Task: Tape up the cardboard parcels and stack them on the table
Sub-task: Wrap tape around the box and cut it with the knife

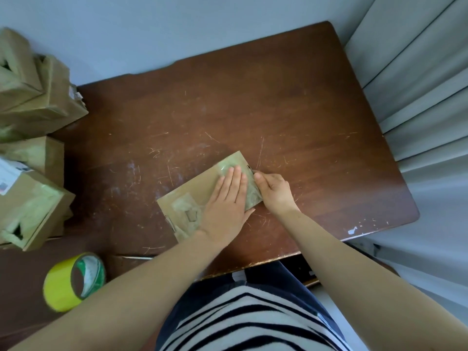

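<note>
The parcel [192,198] is lying flat and slantwise on the worktop [253,110], toward its near edge, with glossy tape [252,196] already covering its right end. The left hand [225,201] is pressing down on it, fingers straight and held close together, while the right hand [272,190] is pinching the parcel's right edge between thumb and curled fingers. To seal it well, I judge the flat hand should be sweeping outward toward that edge, driving out bubbles, as the other is folding the tape tight round the side. Counting outward: one parcel is being worked on, a pile of parcels [38,102] at the left is holding four, as far as I can tell, and one yellow tape roll [73,282] is sitting at the near left
</note>
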